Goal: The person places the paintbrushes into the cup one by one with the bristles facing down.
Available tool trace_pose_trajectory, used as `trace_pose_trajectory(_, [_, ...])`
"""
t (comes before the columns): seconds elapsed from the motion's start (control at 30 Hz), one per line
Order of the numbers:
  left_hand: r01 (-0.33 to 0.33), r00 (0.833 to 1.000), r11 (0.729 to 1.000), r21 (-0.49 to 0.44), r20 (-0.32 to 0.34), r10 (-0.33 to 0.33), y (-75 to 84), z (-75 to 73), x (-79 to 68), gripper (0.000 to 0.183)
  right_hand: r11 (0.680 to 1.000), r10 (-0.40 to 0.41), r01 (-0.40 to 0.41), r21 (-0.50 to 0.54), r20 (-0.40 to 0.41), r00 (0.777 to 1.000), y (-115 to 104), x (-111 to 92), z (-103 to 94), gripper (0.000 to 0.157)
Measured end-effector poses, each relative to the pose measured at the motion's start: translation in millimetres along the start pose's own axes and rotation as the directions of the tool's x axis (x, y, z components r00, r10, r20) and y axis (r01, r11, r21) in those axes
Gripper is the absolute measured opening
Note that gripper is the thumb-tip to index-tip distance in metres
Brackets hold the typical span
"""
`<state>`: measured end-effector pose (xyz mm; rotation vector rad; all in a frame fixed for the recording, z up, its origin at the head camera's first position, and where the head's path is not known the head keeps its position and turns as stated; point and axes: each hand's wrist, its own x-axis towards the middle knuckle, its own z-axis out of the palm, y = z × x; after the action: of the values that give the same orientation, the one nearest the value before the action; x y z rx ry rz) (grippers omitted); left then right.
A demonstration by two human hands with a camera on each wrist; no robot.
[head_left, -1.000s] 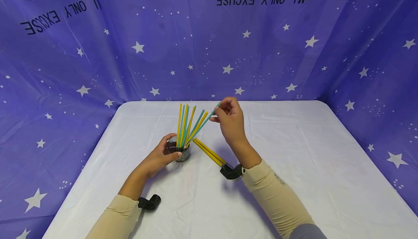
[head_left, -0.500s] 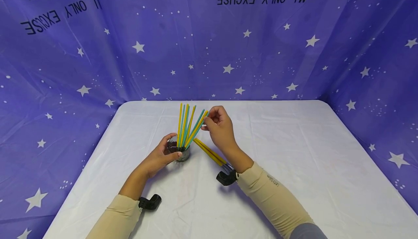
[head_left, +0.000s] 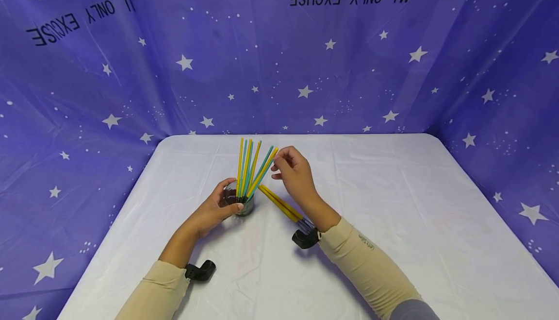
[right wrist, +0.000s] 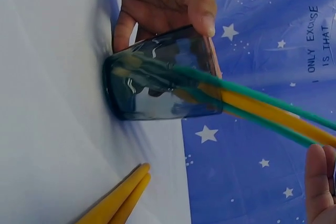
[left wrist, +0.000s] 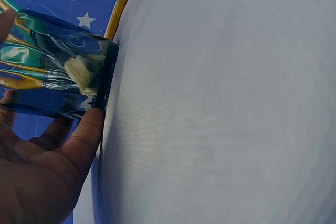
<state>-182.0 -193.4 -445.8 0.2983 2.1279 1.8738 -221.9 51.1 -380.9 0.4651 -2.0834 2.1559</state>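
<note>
My left hand (head_left: 217, 208) grips a clear, dark-tinted glass (head_left: 247, 208) standing on the white table. Several paintbrushes (head_left: 249, 169) with yellow and teal handles lean in it, handles up. Their pale bristles (left wrist: 80, 74) show through the glass wall in the left wrist view. My right hand (head_left: 298, 176) is by the upper ends of the rightmost handles, its fingers loosely bent. In the right wrist view, the fingertips (right wrist: 316, 163) lie close to a teal handle (right wrist: 268, 124); the handle ends are out of frame there.
Yellow-handled paintbrushes (head_left: 277, 202) lie on the white tablecloth (head_left: 384, 203) right of the glass, partly under my right wrist. A purple star-printed curtain (head_left: 262, 67) surrounds the table's back and sides. Black camera mounts (head_left: 201, 271) stick out from both wrists.
My right hand has moved down and left, bringing the teal paintbrush deeper into the glass beside a yellow one. Its fingers have since loosened. The left hand and glass have stayed put.
</note>
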Motion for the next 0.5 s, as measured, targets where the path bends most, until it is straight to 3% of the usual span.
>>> trace_pose_trajectory(0.13, [0.002,1.000,1.000,-0.003,-0.004,-0.002,1.2,0.6,-0.6,0.079,0.999,0.035,-0.035,-0.010,0.000,0.999,6,3,-4.3,0.009])
trace_pose_trajectory(0.27, [0.005,1.000,1.000,-0.005,-0.008,-0.005,2.1,1.0,-0.7,0.080,0.988,0.132,-0.124,-0.097,0.080,0.988,15,7,-8.8,0.009])
trace_pose_trajectory(0.37, [0.004,1.000,1.000,-0.008,-0.009,-0.004,1.6,1.3,-0.3,0.080,0.960,0.212,-0.164,-0.227,0.205,0.956,24,12,-12.5,0.010])
trace_pose_trajectory(0.5, [-0.006,1.000,1.000,-0.012,-0.007,0.006,0.4,1.2,-0.2,0.079,0.902,0.264,-0.103,-0.419,0.348,0.899,33,19,-16.2,0.016])
